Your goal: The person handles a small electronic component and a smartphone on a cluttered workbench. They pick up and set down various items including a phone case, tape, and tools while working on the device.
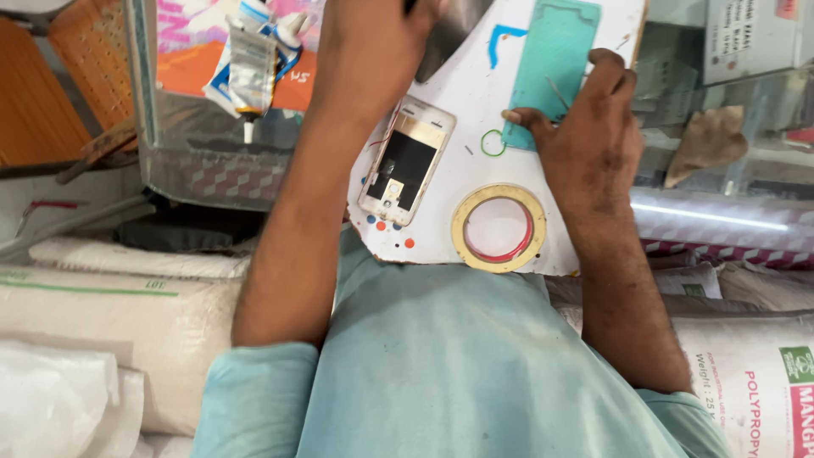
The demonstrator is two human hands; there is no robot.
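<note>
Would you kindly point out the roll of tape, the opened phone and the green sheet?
roll of tape [498, 193], head view, on its beige top rim.
opened phone [407, 161], head view, on its dark inner panel.
green sheet [547, 59], head view, on its flat middle.
</note>
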